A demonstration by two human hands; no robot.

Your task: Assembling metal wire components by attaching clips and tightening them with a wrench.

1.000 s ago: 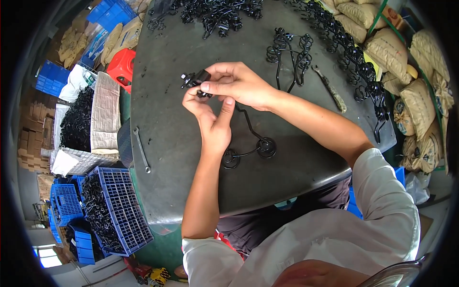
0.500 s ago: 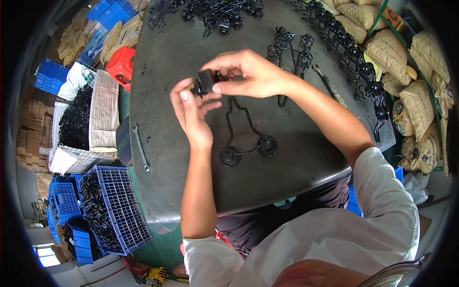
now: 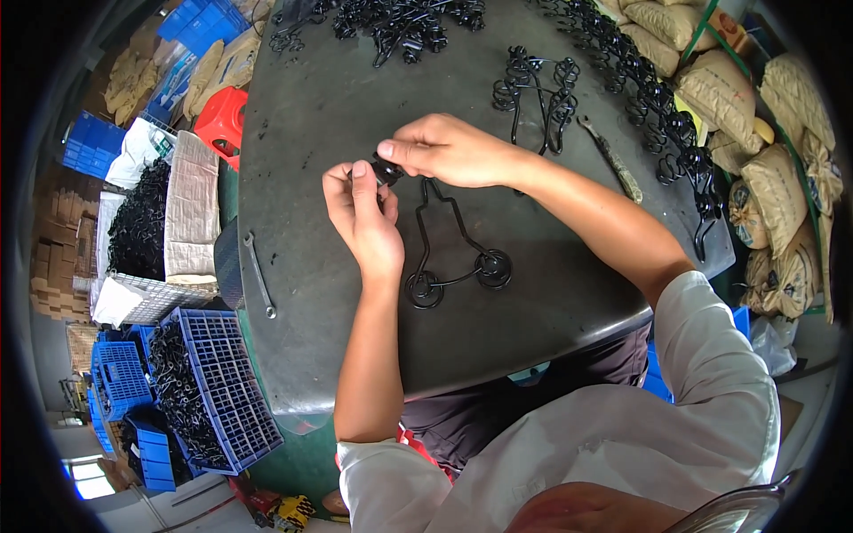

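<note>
A small black part [image 3: 386, 171] is pinched between my two hands above the table; its exact kind is mostly hidden by my fingers. My left hand [image 3: 364, 213] holds it from the left with thumb up and fingers curled. From the right, my right hand [image 3: 444, 151] grips it between thumb and fingers. Just below the hands, a black bent-wire piece with two coiled ends [image 3: 494, 268] lies flat on the dark table [image 3: 551, 284], touched by neither hand. Beyond my right wrist lie more coiled black wire pieces [image 3: 562, 102].
A wrench [image 3: 259, 275] lies near the table's left edge. A worn stick-like tool [image 3: 613, 160] rests at right, beside a long row of black wire pieces [image 3: 662, 115]. A tangled pile [image 3: 400, 27] sits at the far end. Blue crates [image 3: 233, 391] stand left; sacks [image 3: 720, 93] are stacked right.
My right hand has moved slightly down and left, and its fingers have closed in. The black part has turned and is more covered by my fingers. The wire piece on the table stays put.
</note>
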